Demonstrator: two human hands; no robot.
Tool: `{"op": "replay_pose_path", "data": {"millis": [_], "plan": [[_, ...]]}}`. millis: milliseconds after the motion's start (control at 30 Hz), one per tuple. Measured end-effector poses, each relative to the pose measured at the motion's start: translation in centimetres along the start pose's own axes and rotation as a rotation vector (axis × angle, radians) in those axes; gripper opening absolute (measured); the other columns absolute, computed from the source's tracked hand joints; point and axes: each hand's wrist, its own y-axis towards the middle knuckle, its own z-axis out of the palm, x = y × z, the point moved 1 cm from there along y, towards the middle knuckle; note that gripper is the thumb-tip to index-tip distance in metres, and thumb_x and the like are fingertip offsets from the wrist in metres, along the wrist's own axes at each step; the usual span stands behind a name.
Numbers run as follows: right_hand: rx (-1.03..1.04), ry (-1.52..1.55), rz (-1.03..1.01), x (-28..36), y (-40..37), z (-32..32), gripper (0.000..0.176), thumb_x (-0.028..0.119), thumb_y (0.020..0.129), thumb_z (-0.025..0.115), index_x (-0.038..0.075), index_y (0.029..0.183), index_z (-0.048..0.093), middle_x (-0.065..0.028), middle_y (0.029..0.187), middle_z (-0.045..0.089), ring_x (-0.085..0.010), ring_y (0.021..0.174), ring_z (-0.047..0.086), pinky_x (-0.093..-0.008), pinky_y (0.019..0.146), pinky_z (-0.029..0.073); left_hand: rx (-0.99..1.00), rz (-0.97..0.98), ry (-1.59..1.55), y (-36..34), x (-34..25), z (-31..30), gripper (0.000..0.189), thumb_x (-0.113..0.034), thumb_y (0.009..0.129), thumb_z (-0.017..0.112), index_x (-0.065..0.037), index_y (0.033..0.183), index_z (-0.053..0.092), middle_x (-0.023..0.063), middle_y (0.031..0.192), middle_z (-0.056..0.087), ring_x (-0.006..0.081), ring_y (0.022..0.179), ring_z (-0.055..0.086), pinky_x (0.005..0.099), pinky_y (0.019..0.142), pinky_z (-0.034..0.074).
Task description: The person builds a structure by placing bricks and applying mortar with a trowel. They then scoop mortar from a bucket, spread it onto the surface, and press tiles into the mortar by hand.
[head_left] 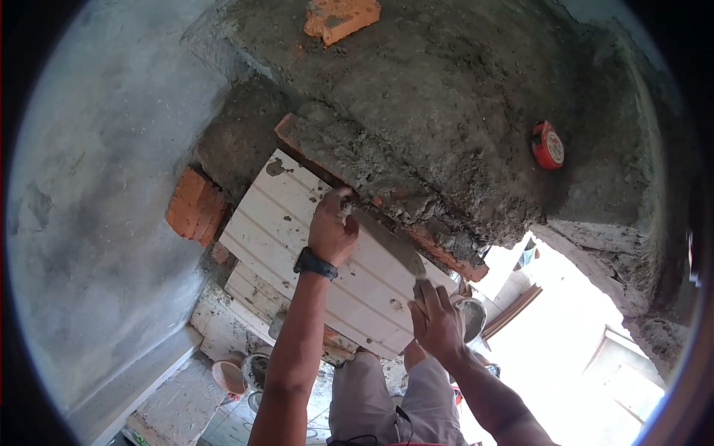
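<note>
grey mortar (387, 165) lies just beyond the hands. between them, the trowel (388, 241) is gripped by the right hand (440, 321); the left hand (332, 232) curls by its tip, contents unclear. low, steady blade strokes and clear fingertips would serve best.

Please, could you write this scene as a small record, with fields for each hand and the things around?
Right hand: holds grey, flat-bladed metal trowel
Left hand: near the blade's tip; grip unclear
Beneath left hand: white ribbed rectangular panel, spotted with grey lumps
Measuring tool: red tape measure with round label, on rough grey masonry
Bricks: broken orange brick at top; orange-red brick beside smooth grey wall
</note>
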Motion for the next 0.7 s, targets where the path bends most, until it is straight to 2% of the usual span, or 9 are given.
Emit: {"op": "replay_pose_path", "data": {"millis": [33,133,233,367,433,567,633,700], "plan": [[0.009,0.013,-0.011,-0.3,-0.9,0.0,0.049,0.021,0.092,0.066,0.004,0.133,0.049,-0.0187,0.1,0.062,-0.0411,0.08,0.068,-0.0511,0.066,0.055,0.035,0.069,0.14,0.1,-0.6,-0.6,0.051,0.005,0.077,0.062,0.001,0.127,0.053,0.025,0.116,0.062,0.0434,0.108,0.059,0.0468,0.093,0.05],[0.076,-0.042,0.024,-1.1,-1.7,0.6,0.048,0.022,0.092,0.066,0.004,0.133,0.05,-0.0185,0.1,0.062,-0.0404,0.08,0.068,-0.0505,0.066,0.055,0.12,0.009,0.214,0.2,-1.1,-1.1,0.05,0.005,0.078,0.061,-0.001,0.127,0.055,0.0241,0.117,0.062,0.0426,0.108,0.058,0.0475,0.094,0.05],[0.086,-0.052,0.091,-1.2,0.3,1.5,0.048,0.022,0.092,0.066,0.004,0.133,0.05,-0.0192,0.101,0.062,-0.0413,0.079,0.068,-0.051,0.066,0.055,0.153,0.046,0.207,0.8,-0.3,-1.6,0.048,0.005,0.079,0.058,-0.002,0.127,0.055,0.0234,0.117,0.061,0.042,0.109,0.057,0.0467,0.093,0.05],[0.053,-0.028,0.051,-1.4,2.8,2.3,0.049,0.022,0.092,0.065,0.004,0.135,0.05,-0.0208,0.103,0.061,-0.0431,0.078,0.067,-0.0519,0.067,0.055,0.18,0.099,0.22,1.2,0.1,-2.1,0.048,0.004,0.081,0.056,-0.004,0.128,0.055,0.0231,0.115,0.062,0.0418,0.107,0.058,0.0468,0.092,0.05],[0.059,-0.017,0.052,-1.7,2.9,2.6,0.049,0.022,0.092,0.065,0.004,0.135,0.05,-0.0209,0.103,0.061,-0.0431,0.078,0.067,-0.0519,0.067,0.055,0.263,-0.023,0.229,1.4,-0.7,-2.8,0.048,0.003,0.081,0.056,-0.005,0.128,0.055,0.0238,0.113,0.061,0.0419,0.105,0.058,0.0473,0.09,0.051],[0.041,-0.045,0.053,-1.4,3.8,2.9,0.047,0.021,0.092,0.066,0.005,0.134,0.052,-0.0192,0.103,0.061,-0.0414,0.079,0.068,-0.0514,0.067,0.055,0.255,0.042,0.183,1.5,-0.1,-2.7,0.048,0.003,0.081,0.055,-0.005,0.128,0.055,0.0246,0.115,0.06,0.0417,0.104,0.058,0.0478,0.089,0.051],[0.007,-0.055,0.046,-0.6,4.5,3.3,0.047,0.021,0.092,0.066,0.006,0.134,0.052,-0.0177,0.103,0.061,-0.0399,0.081,0.068,-0.0506,0.067,0.055,0.265,-0.035,0.19,1.2,-0.4,-2.7,0.049,0.003,0.081,0.055,-0.005,0.129,0.055,0.0244,0.116,0.06,0.0415,0.104,0.059,0.0473,0.088,0.051],[-0.025,-0.057,0.042,-0.5,4.7,3.7,0.047,0.021,0.092,0.066,0.006,0.134,0.053,-0.0162,0.103,0.061,-0.0385,0.082,0.068,-0.0499,0.067,0.056,0.248,-0.026,0.162,1.1,-0.5,-2.6,0.05,0.004,0.08,0.056,-0.005,0.13,0.055,0.0236,0.117,0.06,0.041,0.104,0.059,0.0471,0.088,0.052]]}}
